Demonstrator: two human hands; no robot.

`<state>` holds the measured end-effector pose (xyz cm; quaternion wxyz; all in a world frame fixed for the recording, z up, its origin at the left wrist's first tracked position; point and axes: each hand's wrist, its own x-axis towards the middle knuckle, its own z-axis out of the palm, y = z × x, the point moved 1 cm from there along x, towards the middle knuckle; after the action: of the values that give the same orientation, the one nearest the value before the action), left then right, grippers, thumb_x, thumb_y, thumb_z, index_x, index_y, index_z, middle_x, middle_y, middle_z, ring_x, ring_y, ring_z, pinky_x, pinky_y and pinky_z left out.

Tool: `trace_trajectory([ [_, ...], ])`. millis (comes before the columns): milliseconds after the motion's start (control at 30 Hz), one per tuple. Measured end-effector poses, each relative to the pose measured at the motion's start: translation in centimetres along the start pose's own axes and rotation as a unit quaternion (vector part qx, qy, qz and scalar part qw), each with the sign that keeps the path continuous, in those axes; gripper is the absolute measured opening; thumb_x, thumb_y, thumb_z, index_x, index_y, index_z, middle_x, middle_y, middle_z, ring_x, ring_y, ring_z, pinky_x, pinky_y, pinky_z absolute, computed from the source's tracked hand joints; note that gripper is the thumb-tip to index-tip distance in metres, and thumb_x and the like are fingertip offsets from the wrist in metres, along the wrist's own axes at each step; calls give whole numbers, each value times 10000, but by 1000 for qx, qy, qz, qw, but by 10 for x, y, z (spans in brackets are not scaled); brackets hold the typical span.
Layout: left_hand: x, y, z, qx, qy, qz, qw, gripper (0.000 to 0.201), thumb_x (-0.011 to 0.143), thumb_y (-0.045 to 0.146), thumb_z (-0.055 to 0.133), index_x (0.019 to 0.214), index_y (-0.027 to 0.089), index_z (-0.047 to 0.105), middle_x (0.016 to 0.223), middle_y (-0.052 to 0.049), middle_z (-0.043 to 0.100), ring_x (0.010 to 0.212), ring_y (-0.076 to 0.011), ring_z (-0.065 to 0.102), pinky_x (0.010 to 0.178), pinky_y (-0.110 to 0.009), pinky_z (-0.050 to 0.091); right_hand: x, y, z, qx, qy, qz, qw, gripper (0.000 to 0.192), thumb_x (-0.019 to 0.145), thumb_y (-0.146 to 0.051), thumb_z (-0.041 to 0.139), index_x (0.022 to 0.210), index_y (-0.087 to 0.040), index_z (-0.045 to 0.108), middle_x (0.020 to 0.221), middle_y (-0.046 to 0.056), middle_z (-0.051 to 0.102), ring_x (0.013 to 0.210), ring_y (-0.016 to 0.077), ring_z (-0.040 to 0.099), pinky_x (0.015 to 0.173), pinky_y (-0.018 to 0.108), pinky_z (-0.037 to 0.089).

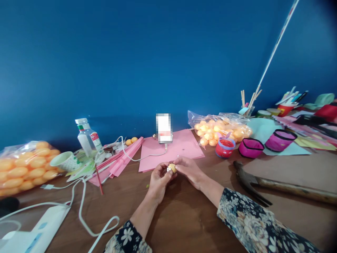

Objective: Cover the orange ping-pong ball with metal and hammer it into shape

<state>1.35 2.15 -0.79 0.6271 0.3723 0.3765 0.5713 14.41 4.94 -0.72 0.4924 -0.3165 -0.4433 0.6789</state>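
Note:
Between my two hands is a small yellow ball [173,166] with a white patch on its left side; what the patch is I cannot make out. My left hand [159,180] has its thumb and fingers closed around the ball from the left. From the right, my right hand [190,171] pinches the same ball with its fingertips. Both hands are over the brown table, just in front of pink paper sheets [175,149]. A phone-like device [165,135], pixelated, stands on the paper with a white cable [142,159] plugged in at its bottom.
Bags of orange balls lie left [28,165] and right [218,128]. A hammer [286,185] rests at right, near magenta fabric cups [251,147] and a red cup [225,147]. At left are a clear bottle [85,138], a tipped paper cup [67,161] and a power strip [39,232].

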Motion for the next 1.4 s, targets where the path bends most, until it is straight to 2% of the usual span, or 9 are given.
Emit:
trace_trajectory([
  [167,1,0,1,3,-7,8,1000,289,636,201,698,876,166,540,864,-17,609,782,-120,587,751,-276,488,0,2,1,-1,-28,-10,1000,234,627,-272,695,788,-181,552,802,15,638,736,152,584,646,286,470],
  [400,1,-3,-1,23,-2,11,1000,321,639,215,696,923,176,552,910,-30,638,837,-149,601,799,-313,481,1,1,0,13,7,10,1000,185,618,-191,643,787,-191,567,843,16,649,797,173,593,716,308,463],
  [633,4,-4,-3,-38,5,0,999,251,739,260,596,965,152,600,977,-67,635,879,-160,595,774,-300,492,1,-1,2,35,18,3,999,186,652,-241,655,810,-174,584,796,8,640,780,149,585,779,316,437],
  [900,5,-7,-4,-1,16,-1,1000,284,701,255,638,957,138,601,966,-69,639,859,-160,602,795,-313,490,-2,0,3,-28,15,-14,999,255,654,-287,690,848,-186,560,840,14,639,809,153,584,744,290,443],
  [1133,3,-5,-1,4,28,0,1000,298,679,263,660,945,141,608,933,-67,656,830,-160,616,779,-309,493,-1,1,1,-29,11,-17,999,233,681,-275,656,871,-178,564,849,21,640,819,156,581,744,290,442],
  [1400,2,-4,-1,26,19,-3,999,321,640,253,696,935,148,622,946,-67,665,851,-164,614,808,-311,481,-2,1,1,-43,15,-32,998,235,675,-274,667,870,-187,568,841,15,634,789,145,576,722,273,444],
])
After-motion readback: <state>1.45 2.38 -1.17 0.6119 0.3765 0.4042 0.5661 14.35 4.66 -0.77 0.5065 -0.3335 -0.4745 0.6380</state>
